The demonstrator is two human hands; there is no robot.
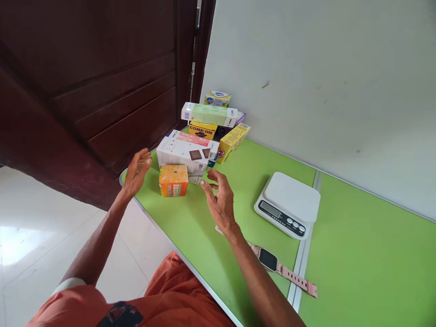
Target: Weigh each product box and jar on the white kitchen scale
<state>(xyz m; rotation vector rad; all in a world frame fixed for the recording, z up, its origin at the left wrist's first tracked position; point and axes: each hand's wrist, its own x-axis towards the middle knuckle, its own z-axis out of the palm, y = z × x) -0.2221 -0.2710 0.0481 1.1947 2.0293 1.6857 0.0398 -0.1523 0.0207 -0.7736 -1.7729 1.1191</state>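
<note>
At far left, a dark wooden door (129, 59), close to the corner of the green table (371, 259), with pale floor tiles (51, 263) below. Next, the left hand (136, 173), open, fingers slightly bent, with nothing in hold, near the boxes but apart from them. Between the two hands, on the table, the orange box (173, 181); directly behind, a bigger white box (182, 152), blocking the way farther back. Behind this one, a crowded group: a yellow COME ON box (203, 130), partly covered; a long green-and-white box (209, 114), lying across; a yellow box at the back (218, 98); a tilted yellow box (235, 141) on the right. Then the right hand (220, 197), half open, thumb apart from fingers, without any object, fingertips near the white box, touching or not impossible to tell. Farther right, a pink watch (268, 259), strap partly behind the right forearm, and a white scale (293, 195) with bare plate, near the pale wall (323, 81).
</note>
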